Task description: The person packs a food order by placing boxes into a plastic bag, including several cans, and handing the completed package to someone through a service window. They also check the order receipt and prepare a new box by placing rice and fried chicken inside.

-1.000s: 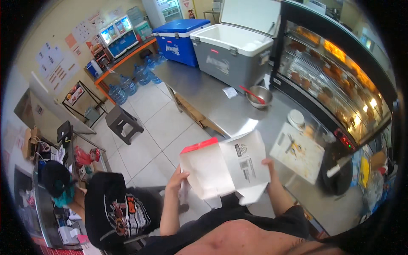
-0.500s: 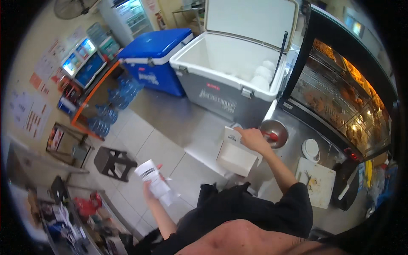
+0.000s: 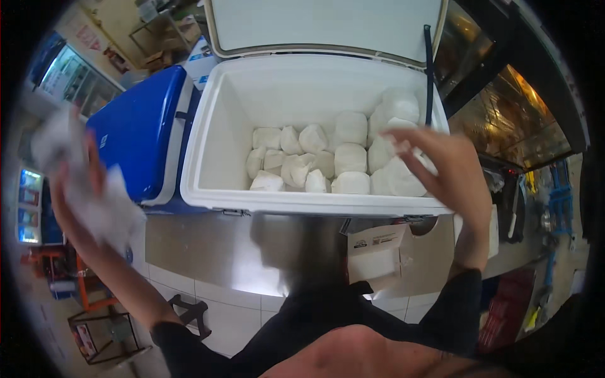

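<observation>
My left hand (image 3: 79, 201), raised at the left and smeared by motion, has its fingers around some crumpled white paper (image 3: 113, 208). Over the right end of a large open cooler box (image 3: 217, 195), my right hand (image 3: 450, 167) reaches in with its fingers apart and nothing visible in them. Below its fingers are several larger white wrapped bundles (image 3: 397, 179) stacked along the cooler's right side. Smaller white wrapped bundles (image 3: 296, 167) cover the rest of the cooler's floor. An open cardboard food box (image 3: 375, 261) stands on the metal counter in front of the cooler.
The cooler's lid (image 3: 328, 25) stands raised behind it. To the left is a closed blue cooler (image 3: 135, 132). A lit glass food warmer (image 3: 504, 113) stands at the right. A dark plastic stool (image 3: 192, 315) is on the tiled floor, lower left.
The view has turned toward the open cooler, showing its contents. My right hand has left the cardboard box and moved over the cooler. My left hand, still holding the paper, has risen.
</observation>
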Motion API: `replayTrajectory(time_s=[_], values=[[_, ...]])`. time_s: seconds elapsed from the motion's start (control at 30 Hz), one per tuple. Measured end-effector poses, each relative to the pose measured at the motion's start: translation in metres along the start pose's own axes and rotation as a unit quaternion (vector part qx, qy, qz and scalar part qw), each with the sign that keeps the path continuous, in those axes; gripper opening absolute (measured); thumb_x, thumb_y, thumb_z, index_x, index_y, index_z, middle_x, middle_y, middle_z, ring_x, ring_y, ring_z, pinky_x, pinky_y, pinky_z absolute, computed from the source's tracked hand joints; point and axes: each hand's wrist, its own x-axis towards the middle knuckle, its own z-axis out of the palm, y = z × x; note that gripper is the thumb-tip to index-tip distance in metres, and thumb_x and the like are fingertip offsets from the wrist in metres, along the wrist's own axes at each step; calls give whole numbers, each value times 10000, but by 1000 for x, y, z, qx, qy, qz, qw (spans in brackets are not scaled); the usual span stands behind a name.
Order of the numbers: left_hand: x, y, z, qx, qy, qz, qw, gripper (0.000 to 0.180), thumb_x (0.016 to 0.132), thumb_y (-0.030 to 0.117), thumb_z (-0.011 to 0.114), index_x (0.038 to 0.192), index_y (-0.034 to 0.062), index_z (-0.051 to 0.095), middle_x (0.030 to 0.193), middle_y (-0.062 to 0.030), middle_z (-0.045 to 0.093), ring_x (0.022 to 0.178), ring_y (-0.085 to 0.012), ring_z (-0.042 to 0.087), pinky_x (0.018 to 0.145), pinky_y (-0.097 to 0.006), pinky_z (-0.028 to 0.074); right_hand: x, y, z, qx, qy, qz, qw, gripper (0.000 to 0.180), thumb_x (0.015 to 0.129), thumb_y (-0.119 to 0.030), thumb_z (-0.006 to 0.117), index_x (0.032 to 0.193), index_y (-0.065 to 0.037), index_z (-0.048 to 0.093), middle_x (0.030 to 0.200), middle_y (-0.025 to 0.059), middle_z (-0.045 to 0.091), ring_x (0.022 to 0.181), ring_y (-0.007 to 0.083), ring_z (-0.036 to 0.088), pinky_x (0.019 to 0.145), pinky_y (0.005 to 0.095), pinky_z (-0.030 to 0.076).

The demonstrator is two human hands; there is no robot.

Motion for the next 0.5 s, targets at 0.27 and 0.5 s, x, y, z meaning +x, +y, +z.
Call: replayTrajectory(time_s=[0.27, 0.5], values=[[333, -113, 140, 252, -288, 39, 923, 608, 844, 390, 531, 1294, 34, 329, 1202, -286, 441, 1073, -335, 496, 904, -427, 420, 189, 30, 167, -175, -337, -34, 925, 264, 745, -136, 579, 1006, -164, 606, 927, 75, 622, 879, 253, 585, 737, 372, 463], [350, -145, 207, 327, -320, 154, 876, 553, 853, 357, 530, 1242, -6, 380, 1153, -274, 480, 1006, -310, 517, 872, -392, 431, 215, 28, 293, 56, -390, -99, 914, 349, 711, -166, 588, 1055, -115, 575, 1006, 101, 582, 981, 283, 536, 799, 376, 453]])
